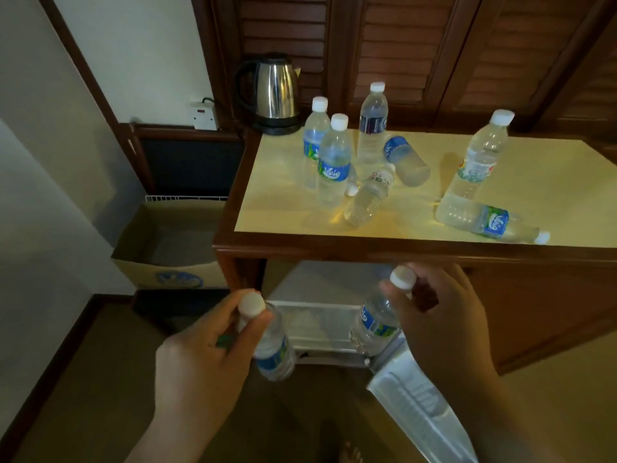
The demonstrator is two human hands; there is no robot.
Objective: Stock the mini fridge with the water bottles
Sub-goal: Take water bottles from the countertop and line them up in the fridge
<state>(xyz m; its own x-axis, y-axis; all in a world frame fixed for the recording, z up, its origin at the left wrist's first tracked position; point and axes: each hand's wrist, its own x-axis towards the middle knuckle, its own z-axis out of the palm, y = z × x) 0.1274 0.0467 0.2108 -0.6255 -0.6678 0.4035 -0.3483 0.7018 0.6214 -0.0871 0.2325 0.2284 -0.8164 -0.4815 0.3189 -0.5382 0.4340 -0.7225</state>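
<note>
My left hand (pixel 203 355) grips a blue-labelled water bottle (pixel 275 355) by its neck, just under the white cap. My right hand (pixel 444 322) pinches a second water bottle (pixel 375 324) by its cap and neck. Both bottles hang in front of the open mini fridge (pixel 317 315) under the wooden cabinet; its white door (pixel 417 406) swings out to the lower right. On the cabinet's yellow top (pixel 534 192) are several more water bottles: some upright (pixel 334 162), some lying down (pixel 490 220).
A steel kettle (pixel 270 91) stands at the cabinet's back left corner, by a wall socket (pixel 204 115). A cardboard box (pixel 167 248) sits on the floor to the left of the cabinet. Louvred wooden doors (pixel 417 45) are behind it. A bare foot (pixel 349 454) shows at the bottom edge.
</note>
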